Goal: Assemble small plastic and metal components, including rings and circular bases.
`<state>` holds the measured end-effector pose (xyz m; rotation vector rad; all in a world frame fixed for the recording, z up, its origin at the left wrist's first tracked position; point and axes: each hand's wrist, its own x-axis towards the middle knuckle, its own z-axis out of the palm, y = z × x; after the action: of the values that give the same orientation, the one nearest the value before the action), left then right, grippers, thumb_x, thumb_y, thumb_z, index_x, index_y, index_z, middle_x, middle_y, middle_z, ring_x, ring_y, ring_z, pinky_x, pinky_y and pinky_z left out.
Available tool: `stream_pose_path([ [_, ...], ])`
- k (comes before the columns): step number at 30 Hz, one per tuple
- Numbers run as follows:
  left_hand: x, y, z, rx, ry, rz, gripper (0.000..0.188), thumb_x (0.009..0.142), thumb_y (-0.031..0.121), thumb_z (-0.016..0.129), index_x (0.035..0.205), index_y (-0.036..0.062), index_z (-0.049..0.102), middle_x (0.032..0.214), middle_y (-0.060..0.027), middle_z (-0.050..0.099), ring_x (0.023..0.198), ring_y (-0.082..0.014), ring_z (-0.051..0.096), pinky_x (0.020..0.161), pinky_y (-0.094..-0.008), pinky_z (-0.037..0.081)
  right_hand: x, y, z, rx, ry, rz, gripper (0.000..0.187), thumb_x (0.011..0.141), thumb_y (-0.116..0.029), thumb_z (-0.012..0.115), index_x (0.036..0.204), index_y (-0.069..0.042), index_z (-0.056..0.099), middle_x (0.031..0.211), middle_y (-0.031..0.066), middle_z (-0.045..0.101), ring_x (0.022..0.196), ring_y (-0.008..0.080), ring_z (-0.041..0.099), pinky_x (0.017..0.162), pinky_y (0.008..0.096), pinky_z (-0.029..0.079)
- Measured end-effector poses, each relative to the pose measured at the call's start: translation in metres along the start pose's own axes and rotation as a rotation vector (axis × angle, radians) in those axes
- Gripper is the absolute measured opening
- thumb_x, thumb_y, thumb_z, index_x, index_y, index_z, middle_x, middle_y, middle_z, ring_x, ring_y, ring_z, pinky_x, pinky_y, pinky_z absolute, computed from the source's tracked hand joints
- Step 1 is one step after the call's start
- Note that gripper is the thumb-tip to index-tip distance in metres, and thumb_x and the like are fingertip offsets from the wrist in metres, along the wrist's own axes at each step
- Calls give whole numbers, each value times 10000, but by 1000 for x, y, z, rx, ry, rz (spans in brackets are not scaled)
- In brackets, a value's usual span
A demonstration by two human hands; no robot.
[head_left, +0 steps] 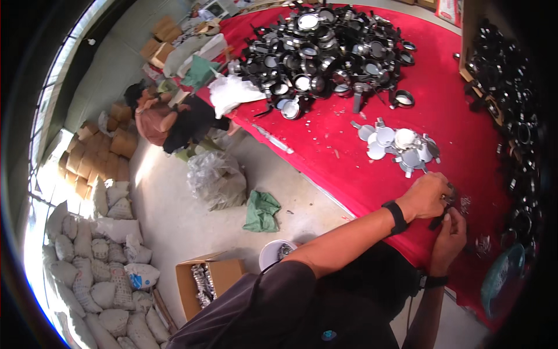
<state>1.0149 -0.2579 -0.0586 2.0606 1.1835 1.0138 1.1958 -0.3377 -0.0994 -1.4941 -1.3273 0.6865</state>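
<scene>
My left hand (429, 196) is closed over a small dark metal part (449, 199) at the right side of the red-covered table. Just below it, my right hand (450, 239) pinches a short black strip or handle (436, 223), seemingly part of the same piece; the fingers hide most of it. Beyond my left hand lies a small heap of flat silver discs with tabs (410, 156). Small clear or metallic bits (465, 205) are scattered beside my hands. Both wrists wear black bands.
A big pile of round metal pieces with black handles (325, 52) covers the table's far part; more (523, 134) line the right. A teal bowl (503, 282) stands near right. On the floor are a carton (228, 276), a white bucket (270, 254) and sacks (110, 267). A person (160, 119) sits far left.
</scene>
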Motion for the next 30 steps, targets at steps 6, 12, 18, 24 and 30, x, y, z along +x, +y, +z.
stream_pose_path([
  [6,1,-11,-28,-65,-115,103,195,908,32,721,1082,43,809,1072,-183,772,1073,-369,752,894,-459,619,-27,-45,5,-226,85,-279,142,994,-81,760,1128,-55,797,1056,151,787,970,318,767,883,409,602],
  [12,6,-26,-19,-76,-128,-161,361,926,59,784,1284,26,819,1423,-205,727,1172,-351,762,998,-405,607,-50,-50,-65,-206,238,-68,143,971,-21,758,1112,-24,779,1015,145,765,899,296,762,804,389,594],
  [18,9,-6,-9,-5,-141,-146,353,945,104,755,1279,7,810,1393,-221,735,1182,-392,742,1019,-419,582,-20,-2,-144,-468,404,-67,132,957,-51,764,1084,-28,790,886,147,745,817,296,740,744,406,580],
  [24,10,3,-12,4,-187,-240,403,939,32,737,1338,29,796,1447,-184,732,1338,-326,692,1156,-380,507,23,42,-140,-830,251,-62,94,931,-106,772,929,-21,732,920,202,761,901,414,744,815,526,596],
  [30,7,-10,-12,7,-171,-156,388,956,117,735,1323,0,785,1429,-213,722,1266,-387,713,1084,-423,560,25,40,-135,-935,183,78,136,946,-151,789,961,-25,740,1004,231,761,931,439,744,839,542,595],
])
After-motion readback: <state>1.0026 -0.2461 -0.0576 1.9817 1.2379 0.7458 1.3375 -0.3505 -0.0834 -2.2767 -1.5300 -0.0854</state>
